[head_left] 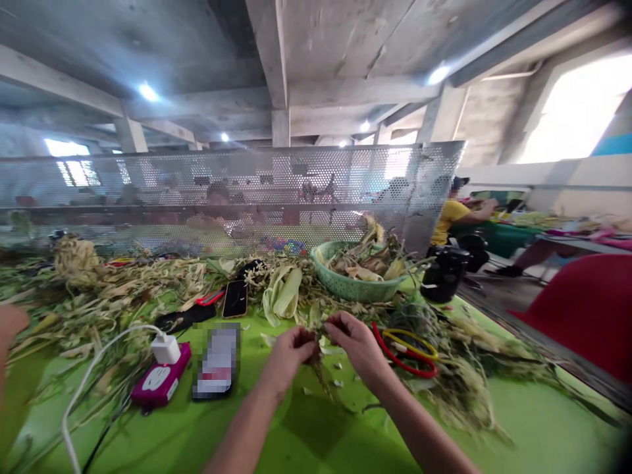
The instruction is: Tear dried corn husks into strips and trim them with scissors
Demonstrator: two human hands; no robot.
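Observation:
My left hand [288, 359] and my right hand [356, 340] meet over the green table [306, 434]. Fingers of my left hand are pinched on a small bunch of dried plant strands [322, 376], whose thin ends hang below. My right hand is closed at the bunch's upper end, its thumb and forefinger pressed together; the exact grip is partly hidden. Pale scraps [338, 383] lie under the hands. Just beyond them rests a bundle of pale green corn husks [284, 294]. Red-handled and yellow looped pliers or scissors handles [407, 352] lie beside my right hand.
A green basket [340, 283] of husks stands at the back, before a perforated metal screen [247, 224]. Left are a phone [217, 362], another phone [236, 299], a purple power strip [162, 378] and husk heaps [123, 289]. Someone's hand [12, 326] shows far left.

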